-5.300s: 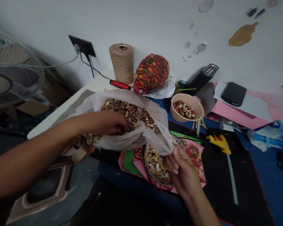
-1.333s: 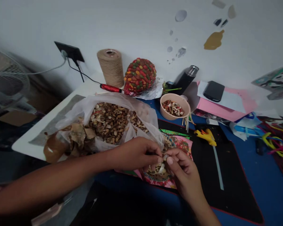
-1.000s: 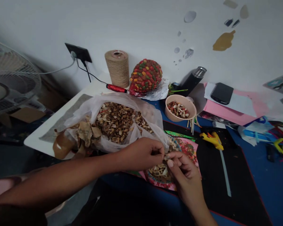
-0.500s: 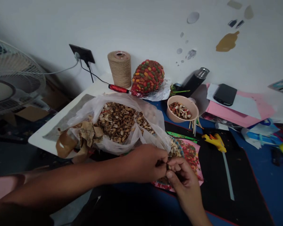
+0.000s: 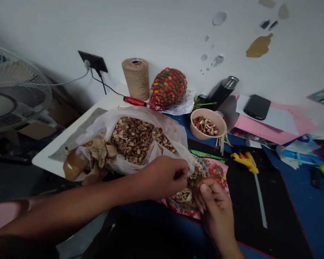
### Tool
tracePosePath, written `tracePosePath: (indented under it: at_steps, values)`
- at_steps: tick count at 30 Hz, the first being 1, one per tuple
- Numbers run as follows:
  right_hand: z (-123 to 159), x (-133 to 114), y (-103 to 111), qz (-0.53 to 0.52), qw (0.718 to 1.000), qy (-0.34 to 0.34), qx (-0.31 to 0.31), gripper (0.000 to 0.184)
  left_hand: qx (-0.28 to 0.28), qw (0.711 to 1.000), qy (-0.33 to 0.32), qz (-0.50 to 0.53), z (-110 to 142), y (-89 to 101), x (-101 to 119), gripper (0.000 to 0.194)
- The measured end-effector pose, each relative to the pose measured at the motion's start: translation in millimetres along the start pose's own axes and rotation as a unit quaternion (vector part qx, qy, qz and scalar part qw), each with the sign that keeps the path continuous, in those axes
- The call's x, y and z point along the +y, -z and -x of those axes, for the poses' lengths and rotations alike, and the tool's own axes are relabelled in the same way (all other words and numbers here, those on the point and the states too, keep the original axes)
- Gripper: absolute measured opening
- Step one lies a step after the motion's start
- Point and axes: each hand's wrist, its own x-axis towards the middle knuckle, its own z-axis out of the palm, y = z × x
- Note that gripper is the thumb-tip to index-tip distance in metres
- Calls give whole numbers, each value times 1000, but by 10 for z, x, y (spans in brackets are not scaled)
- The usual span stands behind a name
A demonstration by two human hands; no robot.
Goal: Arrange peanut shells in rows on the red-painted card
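A clear plastic bag (image 5: 167,126) full of pale nutshells (image 5: 132,135) lies open on the table. Just in front of it a patterned plate (image 5: 183,210) holds more shells. My left hand (image 5: 162,178) hovers over the plate's near edge with its fingers curled and pinched on something small that I cannot make out. My right hand (image 5: 212,205) is beside it, a little apart, over the plate, fingers curled inward; what they hold, if anything, is hidden.
A tan bowl of shells (image 5: 208,124), a twine spool (image 5: 136,77), a colourful shell-covered ball (image 5: 167,86), a black flask (image 5: 223,91), a phone (image 5: 257,107) on pink paper and a yellow glue gun (image 5: 244,160) sit behind. A fan (image 5: 13,91) stands at left.
Earlier my left hand was inside the bag; then both hands met pinching something over the plate. Now the fingertips have drawn apart, the right hand lower and nearer me.
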Motion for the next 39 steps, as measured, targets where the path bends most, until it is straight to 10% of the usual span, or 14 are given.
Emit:
tracePosePath:
  at_steps: [20, 27, 39]
  values:
    - [-12, -110, -118, 92, 990, -20, -104, 42, -84, 993, -32, 77, 89, -7, -47, 18]
    - [-16, -140, -16, 118, 992, -10, -53, 42, -36, 998, -48, 27, 95, 160, -48, 19]
    - [-78, -366, 181, 298, 949, 104, -5, 31, -54, 982, -152, -95, -46, -186, -189, 18]
